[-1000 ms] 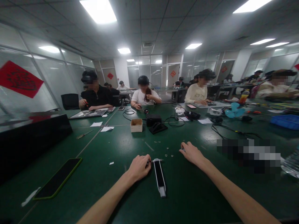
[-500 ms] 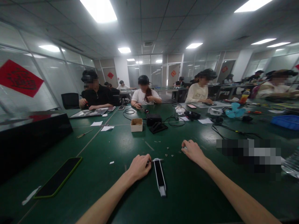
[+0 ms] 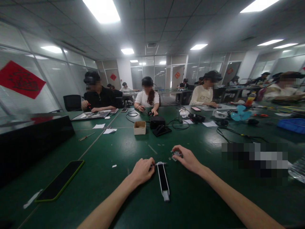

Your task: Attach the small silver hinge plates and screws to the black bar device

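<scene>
In a wide, brightly lit workshop with a red paper banner (image 3: 22, 79) on the glass partition, a long green worktop (image 3: 197, 197) ran ahead of the person. Across it, 3 seated co-workers (image 3: 147, 97) bent over their own benches, their hands apart from the person's 2 bare forearms. An open cardboard box (image 3: 139, 128) sat mid-worktop, its contents hidden at this angle, and a blue plastic tray (image 3: 292, 126) lay far to the right, its contents also too distant to tell. Nearer lay a smartphone in a green-edged case (image 3: 59, 180) and a small screwdriver (image 3: 85, 137). Work centred on a white-framed black strip tool (image 3: 162, 181), lying flat on the worktop directly ahead. The left hand (image 3: 142, 171) was curled at its metal crossbar (image 3: 160, 163), though whether it gripped the bar could not be told. The right hand (image 3: 188, 159) had its fingers closed on a small grey metal part (image 3: 176, 154), just beside a scatter of tiny metal rings (image 3: 169, 158).
</scene>
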Motion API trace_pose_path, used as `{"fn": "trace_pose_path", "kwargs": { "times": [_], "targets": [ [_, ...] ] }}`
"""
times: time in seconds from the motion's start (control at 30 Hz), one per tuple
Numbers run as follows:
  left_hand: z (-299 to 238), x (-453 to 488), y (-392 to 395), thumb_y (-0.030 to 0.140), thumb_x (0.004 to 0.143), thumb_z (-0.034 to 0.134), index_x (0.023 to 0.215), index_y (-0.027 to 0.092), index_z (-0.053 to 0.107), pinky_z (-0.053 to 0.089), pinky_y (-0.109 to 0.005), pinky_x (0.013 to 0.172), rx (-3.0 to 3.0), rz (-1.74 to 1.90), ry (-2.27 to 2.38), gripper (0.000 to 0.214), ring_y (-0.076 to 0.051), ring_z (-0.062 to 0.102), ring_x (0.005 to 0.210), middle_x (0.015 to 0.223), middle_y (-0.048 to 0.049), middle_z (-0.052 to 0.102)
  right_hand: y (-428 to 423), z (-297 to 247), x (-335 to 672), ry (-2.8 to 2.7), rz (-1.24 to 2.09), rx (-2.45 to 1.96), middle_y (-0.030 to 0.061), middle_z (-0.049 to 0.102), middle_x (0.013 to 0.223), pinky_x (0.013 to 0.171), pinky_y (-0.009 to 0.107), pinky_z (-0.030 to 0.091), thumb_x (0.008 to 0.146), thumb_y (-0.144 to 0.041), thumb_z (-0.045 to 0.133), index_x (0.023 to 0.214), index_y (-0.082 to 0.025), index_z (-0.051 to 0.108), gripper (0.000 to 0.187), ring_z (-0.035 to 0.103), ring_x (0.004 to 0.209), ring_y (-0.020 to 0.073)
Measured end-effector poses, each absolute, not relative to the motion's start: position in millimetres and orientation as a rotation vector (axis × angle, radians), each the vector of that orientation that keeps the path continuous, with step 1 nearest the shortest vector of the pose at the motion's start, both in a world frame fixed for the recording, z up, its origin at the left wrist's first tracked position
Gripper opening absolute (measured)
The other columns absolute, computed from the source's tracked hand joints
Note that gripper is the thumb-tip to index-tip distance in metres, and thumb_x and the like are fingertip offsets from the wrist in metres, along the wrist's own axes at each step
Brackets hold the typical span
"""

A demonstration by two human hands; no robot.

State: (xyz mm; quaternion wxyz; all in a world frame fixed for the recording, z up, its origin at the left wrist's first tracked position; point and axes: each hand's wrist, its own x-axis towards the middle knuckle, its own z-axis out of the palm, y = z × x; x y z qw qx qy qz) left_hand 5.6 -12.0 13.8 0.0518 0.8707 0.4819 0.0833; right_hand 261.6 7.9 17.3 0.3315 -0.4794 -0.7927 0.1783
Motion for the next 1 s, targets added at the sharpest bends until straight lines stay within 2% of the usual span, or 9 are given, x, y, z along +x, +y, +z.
{"fn": "trace_pose_path", "kwargs": {
  "times": [0.27, 0.53, 0.77, 1.0],
  "targets": [
    [15, 7, -12, 0.026, 0.090, 0.039, 0.100, 0.020, 0.052, 0.041, -0.030, 0.075, 2.638, 0.235, 1.473, 0.017, -0.019, 0.060, 0.079, 0.089, -0.0038, 0.065, -4, 14, 241, -2.157, 0.687, -1.209, 0.0010, 0.063, 0.090, 0.067, 0.026, 0.048, 0.086, -0.028, 0.054, 0.095, -0.019, 0.057, 0.013, 0.058, 0.076, 0.0139],
    [13, 7, -11, 0.024, 0.089, 0.039, 0.099, 0.020, 0.051, 0.041, -0.030, 0.074, 2.659, 0.251, 1.468, 0.016, -0.019, 0.060, 0.078, 0.087, -0.0035, 0.065, -4, 9, 236, -2.093, 0.642, -1.221, 0.0022, 0.062, 0.095, 0.072, 0.028, 0.049, 0.086, -0.027, 0.055, 0.100, -0.019, 0.058, 0.017, 0.058, 0.080, 0.0146],
    [14, 7, -12, 0.024, 0.091, 0.038, 0.099, 0.021, 0.051, 0.041, -0.030, 0.076, 2.661, 0.221, 1.493, 0.016, -0.019, 0.060, 0.080, 0.089, -0.0040, 0.066, 1, -4, 232, -1.979, 0.623, -1.166, 0.0036, 0.058, 0.098, 0.072, 0.028, 0.052, 0.085, -0.027, 0.055, 0.089, -0.017, 0.059, 0.011, 0.058, 0.081, 0.0139],
    [14, 7, -12, 0.024, 0.092, 0.038, 0.098, 0.021, 0.051, 0.040, -0.030, 0.075, 2.655, 0.251, 1.471, 0.015, -0.019, 0.061, 0.079, 0.087, -0.0036, 0.066, 0, 1, 235, -2.204, 0.529, -1.084, 0.0045, 0.062, 0.102, 0.078, 0.029, 0.050, 0.087, -0.020, 0.050, 0.095, -0.018, 0.062, 0.015, 0.059, 0.089, 0.0150]
  ]
}}
